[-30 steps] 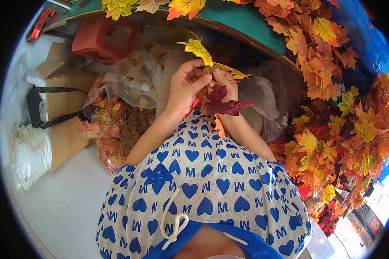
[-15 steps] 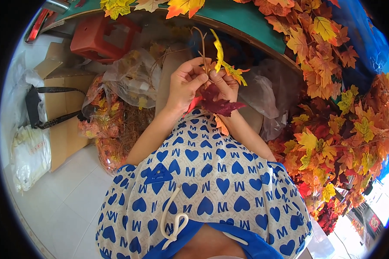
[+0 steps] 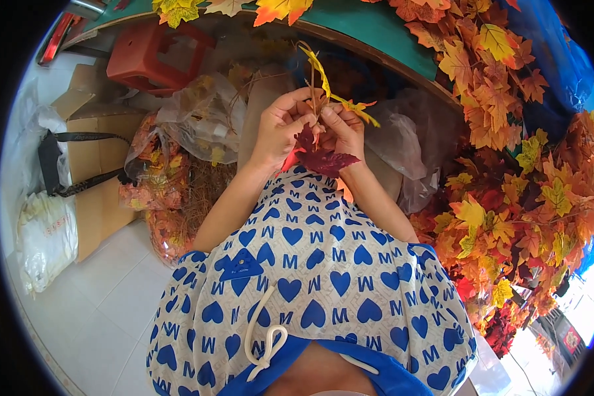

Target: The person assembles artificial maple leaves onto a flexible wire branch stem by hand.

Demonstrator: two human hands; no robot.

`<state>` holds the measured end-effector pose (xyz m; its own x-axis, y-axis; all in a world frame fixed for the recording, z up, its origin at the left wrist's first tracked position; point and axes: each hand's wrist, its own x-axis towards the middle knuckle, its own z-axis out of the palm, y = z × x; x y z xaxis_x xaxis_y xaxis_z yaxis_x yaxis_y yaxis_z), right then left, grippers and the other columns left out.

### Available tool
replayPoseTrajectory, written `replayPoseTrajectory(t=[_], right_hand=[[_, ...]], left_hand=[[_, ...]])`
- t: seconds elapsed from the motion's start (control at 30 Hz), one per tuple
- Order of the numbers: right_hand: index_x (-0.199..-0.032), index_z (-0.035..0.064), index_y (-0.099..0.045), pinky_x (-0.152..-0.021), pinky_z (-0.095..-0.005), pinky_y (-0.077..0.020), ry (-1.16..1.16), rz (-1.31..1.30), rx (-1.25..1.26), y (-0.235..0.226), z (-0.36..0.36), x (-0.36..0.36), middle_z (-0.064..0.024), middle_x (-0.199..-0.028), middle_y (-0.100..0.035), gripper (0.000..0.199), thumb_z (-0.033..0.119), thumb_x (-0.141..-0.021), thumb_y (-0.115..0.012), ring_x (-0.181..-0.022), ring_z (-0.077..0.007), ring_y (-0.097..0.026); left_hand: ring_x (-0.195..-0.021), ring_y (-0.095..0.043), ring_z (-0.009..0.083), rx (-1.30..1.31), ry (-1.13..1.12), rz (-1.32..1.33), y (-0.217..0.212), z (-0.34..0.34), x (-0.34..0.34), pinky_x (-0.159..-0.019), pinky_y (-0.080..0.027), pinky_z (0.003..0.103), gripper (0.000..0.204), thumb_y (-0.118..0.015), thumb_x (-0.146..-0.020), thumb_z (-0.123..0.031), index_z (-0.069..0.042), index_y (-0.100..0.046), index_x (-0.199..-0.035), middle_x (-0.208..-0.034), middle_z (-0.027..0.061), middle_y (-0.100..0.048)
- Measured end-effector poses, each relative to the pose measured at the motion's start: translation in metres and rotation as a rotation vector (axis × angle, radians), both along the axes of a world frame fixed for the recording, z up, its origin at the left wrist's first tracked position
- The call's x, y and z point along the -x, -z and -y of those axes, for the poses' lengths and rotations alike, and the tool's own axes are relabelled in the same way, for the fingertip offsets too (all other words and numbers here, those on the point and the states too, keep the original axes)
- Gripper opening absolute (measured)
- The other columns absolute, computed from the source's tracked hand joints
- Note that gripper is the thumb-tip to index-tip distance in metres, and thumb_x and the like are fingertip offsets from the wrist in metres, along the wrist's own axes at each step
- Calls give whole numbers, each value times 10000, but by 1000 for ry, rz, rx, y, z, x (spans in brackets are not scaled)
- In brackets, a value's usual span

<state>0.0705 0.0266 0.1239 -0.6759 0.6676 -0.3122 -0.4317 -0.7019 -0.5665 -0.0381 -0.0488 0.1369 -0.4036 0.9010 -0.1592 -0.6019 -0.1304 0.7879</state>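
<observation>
on the far left a white plastic bag (image 3: 46,237) sits on the pale tiled floor (image 3: 105,310), and next to it a brown cardboard box (image 3: 96,165) has a black strap (image 3: 79,188) hanging over it. far behind the box stands a red plastic stool (image 3: 152,56). a bit more to the right, clear bags of fake leaves (image 3: 171,165) lie in a heap, some orange and some yellow. in the middle, the person's lap is covered by a white cloth with blue hearts (image 3: 310,277), and a white cord (image 3: 264,336) lies on it. the two hands are up just past the lap, close together and touching. the left hand (image 3: 280,129) is curled, and its thumb and fingers pinch the thin brown stems of a small bunch of fake leaves (image 3: 323,99). the right hand (image 3: 346,132) is curled too and pinches the same bunch from the other side. yellow leaves (image 3: 320,69) stick up and out of the bunch above the hands. a dark red leaf (image 3: 323,158) hangs under the hands, just over the cloth. behind the hands runs the curved edge of a green table (image 3: 376,33). on the right a big pile of orange, yellow and red leaves (image 3: 521,198) fills the side, from the table down to near the person's right arm. a blue sheet (image 3: 554,59) lies at the far right.
</observation>
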Motion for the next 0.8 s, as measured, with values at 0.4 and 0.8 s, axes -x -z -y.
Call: replayPoseTrajectory(t=[0.4, 0.8], right_hand=[[-818, 1, -593, -545, -268, -531, -4, -35, -8, 8, 6, 0, -75, -724, -597, 51, 20, -864, -603, -581, -144, -579], [-1144, 23, -553, -767, -247, -445, -654, 153, -544, 21, -31, 14, -46, -1020, -590, 327, 241, -901, -527, -914, -108, -547]], left_hand=[[-657, -583, 115, -51, -19, 72, 7, -4, 2, -555, -506, 235, 377, -567, -826, 66, -5, -539, -1196, -806, 48, -578], [-754, -600, 162, -17, -91, 16, -4, 3, 44, -621, -542, 284, 172, -572, -849, 33, -44, -484, -975, -921, 44, -533]])
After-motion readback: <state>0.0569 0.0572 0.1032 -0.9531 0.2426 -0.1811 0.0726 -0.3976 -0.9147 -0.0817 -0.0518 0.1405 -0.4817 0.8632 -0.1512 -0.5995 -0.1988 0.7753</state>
